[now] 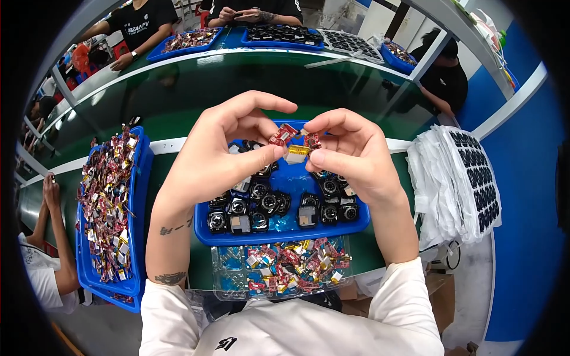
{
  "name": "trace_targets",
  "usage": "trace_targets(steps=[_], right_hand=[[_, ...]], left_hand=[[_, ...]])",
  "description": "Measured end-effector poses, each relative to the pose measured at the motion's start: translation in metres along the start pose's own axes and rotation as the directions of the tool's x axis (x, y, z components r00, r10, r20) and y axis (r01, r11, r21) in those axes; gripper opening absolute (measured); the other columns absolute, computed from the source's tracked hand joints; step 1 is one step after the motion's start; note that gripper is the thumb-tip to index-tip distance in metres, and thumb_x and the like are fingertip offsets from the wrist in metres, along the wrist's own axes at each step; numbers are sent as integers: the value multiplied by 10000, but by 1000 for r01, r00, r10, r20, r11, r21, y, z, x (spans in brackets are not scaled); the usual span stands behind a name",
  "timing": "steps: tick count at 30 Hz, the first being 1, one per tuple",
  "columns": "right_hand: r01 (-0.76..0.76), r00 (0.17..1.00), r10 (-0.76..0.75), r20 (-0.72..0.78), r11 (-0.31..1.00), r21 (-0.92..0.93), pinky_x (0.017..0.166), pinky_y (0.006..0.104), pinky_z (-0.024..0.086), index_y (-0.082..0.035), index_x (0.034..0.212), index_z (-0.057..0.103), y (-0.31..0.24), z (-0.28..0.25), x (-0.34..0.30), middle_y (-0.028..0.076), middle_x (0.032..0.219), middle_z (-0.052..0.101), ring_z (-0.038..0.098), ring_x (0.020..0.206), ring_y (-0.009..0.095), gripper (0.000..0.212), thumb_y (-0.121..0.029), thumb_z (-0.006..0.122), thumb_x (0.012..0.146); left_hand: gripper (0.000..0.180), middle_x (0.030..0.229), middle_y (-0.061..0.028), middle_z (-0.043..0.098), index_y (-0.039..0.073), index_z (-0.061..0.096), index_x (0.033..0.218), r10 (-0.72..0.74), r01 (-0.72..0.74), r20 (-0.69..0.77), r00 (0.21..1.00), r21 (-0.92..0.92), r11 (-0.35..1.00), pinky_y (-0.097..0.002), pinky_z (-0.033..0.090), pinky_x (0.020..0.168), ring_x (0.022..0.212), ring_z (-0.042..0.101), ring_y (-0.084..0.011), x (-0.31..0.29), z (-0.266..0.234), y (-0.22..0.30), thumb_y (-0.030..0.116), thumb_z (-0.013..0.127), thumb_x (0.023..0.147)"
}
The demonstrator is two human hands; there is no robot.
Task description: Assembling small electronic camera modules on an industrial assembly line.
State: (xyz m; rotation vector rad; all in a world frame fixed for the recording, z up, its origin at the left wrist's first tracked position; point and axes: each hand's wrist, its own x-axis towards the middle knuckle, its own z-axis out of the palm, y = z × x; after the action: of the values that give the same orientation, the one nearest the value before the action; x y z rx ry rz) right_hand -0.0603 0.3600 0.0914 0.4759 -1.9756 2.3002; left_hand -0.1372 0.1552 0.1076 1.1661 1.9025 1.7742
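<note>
Over the blue tray, my left hand (222, 151) pinches a red circuit board (285, 134) between thumb and fingers, its index finger stretched out above. My right hand (362, 157) grips a smaller dark red board (312, 140) by its edge, close beside the first. Between them hangs a small silver battery (295, 155) with yellow tape; whether it is wired to both boards I cannot make out. Beneath my hands, the blue tray (279, 238) holds black watch-like housings (259, 191) in groups at left and right, with a bare blue strip between.
A clear plastic tray (228, 291) nearest me carries many red boards with batteries. At left stands a blue bin (141, 196) heaped with similar boards. Stacked black-pocketed trays in white wrap (439, 184) are at right. Across the green conveyor (237, 83), co-workers sit behind more blue bins (255, 40).
</note>
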Motion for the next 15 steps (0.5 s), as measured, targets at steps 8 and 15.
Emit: trace_targets(steps=[8,15], right_hand=[[42,968,-77,-240,988,-150,787,276,534,50,1049,613,15,-3,5,63,913,614,618,850,124,238,14,632,814],[53,965,-77,-251,993,-103,696,230,478,-14,973,544,21,-4,-2,58,883,597,593,757,108,205,20,638,794]], left_hand=[[259,849,-79,678,1,628,987,195,-224,137,971,239,945,-279,519,722,801,659,-143,-3,-12,-12,-35,649,731],[280,834,-86,691,56,665,973,133,-344,412,901,496,797,-392,503,759,839,642,-262,-10,-1,-22,165,716,720]])
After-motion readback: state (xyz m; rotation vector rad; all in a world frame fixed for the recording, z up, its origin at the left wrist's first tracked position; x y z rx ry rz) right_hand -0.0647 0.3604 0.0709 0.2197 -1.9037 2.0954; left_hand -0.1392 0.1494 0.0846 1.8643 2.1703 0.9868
